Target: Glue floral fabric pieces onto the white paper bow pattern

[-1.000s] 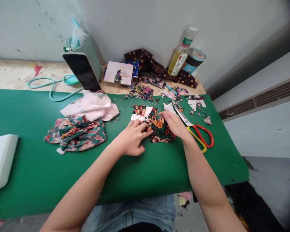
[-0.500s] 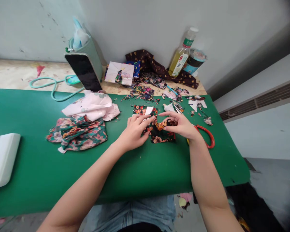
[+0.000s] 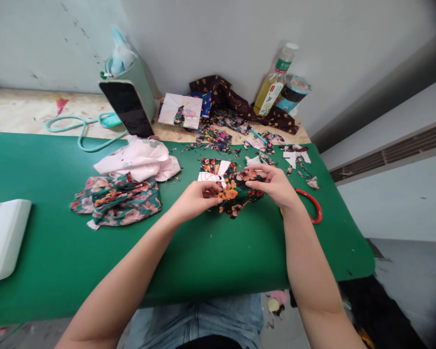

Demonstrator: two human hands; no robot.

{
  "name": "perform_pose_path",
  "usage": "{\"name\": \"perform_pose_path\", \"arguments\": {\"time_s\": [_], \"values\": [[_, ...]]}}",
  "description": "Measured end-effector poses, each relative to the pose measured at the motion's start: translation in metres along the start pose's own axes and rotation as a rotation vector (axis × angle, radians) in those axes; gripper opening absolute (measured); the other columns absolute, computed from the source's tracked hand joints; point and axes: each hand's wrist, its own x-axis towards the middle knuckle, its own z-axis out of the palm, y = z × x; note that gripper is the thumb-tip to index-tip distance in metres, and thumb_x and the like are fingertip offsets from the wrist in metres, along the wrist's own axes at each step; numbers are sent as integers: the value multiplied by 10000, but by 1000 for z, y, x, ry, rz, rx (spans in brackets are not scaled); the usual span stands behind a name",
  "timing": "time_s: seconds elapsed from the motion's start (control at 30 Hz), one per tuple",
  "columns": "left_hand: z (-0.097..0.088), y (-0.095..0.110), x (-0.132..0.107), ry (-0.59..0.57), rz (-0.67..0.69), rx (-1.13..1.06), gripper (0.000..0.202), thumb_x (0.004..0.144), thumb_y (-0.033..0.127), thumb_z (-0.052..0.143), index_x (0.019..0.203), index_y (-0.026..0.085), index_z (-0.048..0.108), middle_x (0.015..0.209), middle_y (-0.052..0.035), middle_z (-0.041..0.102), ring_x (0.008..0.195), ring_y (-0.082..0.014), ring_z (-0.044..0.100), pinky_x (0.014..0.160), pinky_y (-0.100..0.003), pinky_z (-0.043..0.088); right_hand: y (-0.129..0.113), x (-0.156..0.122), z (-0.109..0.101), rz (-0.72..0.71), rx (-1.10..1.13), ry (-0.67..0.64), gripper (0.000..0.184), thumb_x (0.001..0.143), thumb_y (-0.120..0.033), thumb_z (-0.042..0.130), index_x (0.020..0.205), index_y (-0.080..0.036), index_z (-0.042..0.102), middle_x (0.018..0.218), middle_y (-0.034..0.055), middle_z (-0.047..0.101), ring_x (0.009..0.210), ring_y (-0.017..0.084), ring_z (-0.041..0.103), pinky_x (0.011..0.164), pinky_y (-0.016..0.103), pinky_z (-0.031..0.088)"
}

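Both hands are at a dark floral fabric piece (image 3: 236,194) with orange and pink flowers, over the green table top (image 3: 218,252). My left hand (image 3: 199,198) pinches its left edge between thumb and fingers. My right hand (image 3: 272,183) grips the upper right part the same way. Behind it lies a patchwork square (image 3: 209,177) of white and red floral patches with dark lines, partly covered by the fabric. Beside my right wrist are scissors with red handles (image 3: 314,206); my right hand and forearm hide much of them.
Crumpled pink cloth (image 3: 140,157) and green floral cloth (image 3: 127,201) lie to the left. A phone (image 3: 127,109) leans on a mint container (image 3: 143,77). Fabric scraps (image 3: 218,138), a bottle (image 3: 271,89) and a lidded cup (image 3: 294,92) stand along the wall. A white block (image 3: 7,237) sits far left.
My left hand has come off the patchwork and moved slightly down, now pinching the floral fabric. The fabric has been unfolded and spread between both hands, and more of the white patches shows.
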Motion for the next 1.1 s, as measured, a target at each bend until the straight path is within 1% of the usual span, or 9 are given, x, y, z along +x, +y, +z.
{"name": "perform_pose_path", "arguments": {"time_s": [0.1, 0.23, 0.33, 0.43, 0.6, 0.77, 0.93, 1.03, 1.1], "values": [[1, 1, 1, 11, -57, -52, 239, 603, 236, 776, 799, 141, 677, 721, -9, 669, 649, -134, 624, 624, -250, 491, 0, 1, -1, 19, 6, 33, 485, 611, -378, 833, 1032, -196, 676, 906, 52, 745, 866, 228, 700, 820, 389, 548], [-3, 4, 0, 52, -19, -129, 295, 610, 227, 783, 877, 138, 694, 802, -27, 692, 718, -141, 648, 710, -279, 521, -3, -3, -6, -12, -14, -7, 319, 628, -246, 748, 929, -195, 657, 911, 41, 704, 859, 201, 660, 803, 351, 530], [-8, 7, -1, 62, 23, -236, 337, 618, 213, 796, 930, 138, 692, 856, -32, 705, 797, -146, 665, 790, -290, 529, -5, -10, -10, 3, -94, -237, 302, 629, -159, 690, 926, -196, 644, 912, 33, 659, 858, 186, 622, 772, 311, 509], [-10, 10, -3, 35, 4, -318, 370, 616, 207, 815, 958, 137, 692, 853, -33, 711, 811, -147, 674, 800, -290, 536, -6, -16, -13, 60, -138, -502, 377, 664, -151, 688, 1033, -200, 632, 906, 17, 634, 841, 172, 607, 735, 284, 501], [-6, 12, -4, 9, -3, -376, 400, 622, 238, 845, 976, 138, 686, 870, -47, 731, 816, -154, 689, 804, -300, 545, -11, -20, -10, 133, -264, -692, 565, 698, -265, 766, 1230, -194, 588, 1036, 51, 645, 888, 174, 621, 745, 279, 528], [3, 12, -5, -5, 53, -372, 357, 635, 245, 843, 942, 142, 691, 877, -47, 727, 811, -151, 690, 784, -284, 559, -13, -19, 3, 18, -331, -545, 550, 709, -398, 790, 1198, -214, 617, 1135, 62, 656, 1009, 205, 612, 881, 319, 503], [5, 15, -8, -23, 55, -389, 358, 651, 273, 832, 952, 146, 686, 860, -52, 717, 789, -167, 697, 655, -256, 578, -9, -17, 10, 82, -272, -534, 566, 669, -390, 805, 1170, -182, 644, 820, -8, 635, 653, 119, 545, 605, 251, 456], [3, 16, -8, 61, 40, -371, 376, 644, 291, 835, 953, 138, 685, 839, -46, 703, 749, -159, 692, 589, -233, 574, -8, -15, 5, 154, -278, -526, 353, 681, -416, 790, 899, -156, 693, 612, -55, 497, 548, 88, 434, 522, 234, 364], [2, 15, -7, 116, 31, -359, 379, 637, 307, 838, 935, 132, 683, 815, -36, 695, 716, -149, 684, 574, -233, 578, -8, -14, 0, 149, -240, -435, 314, 688, -441, 781, 789, -169, 662, 609, -51, 489, 560, 95, 445, 540, 243, 372]]}}
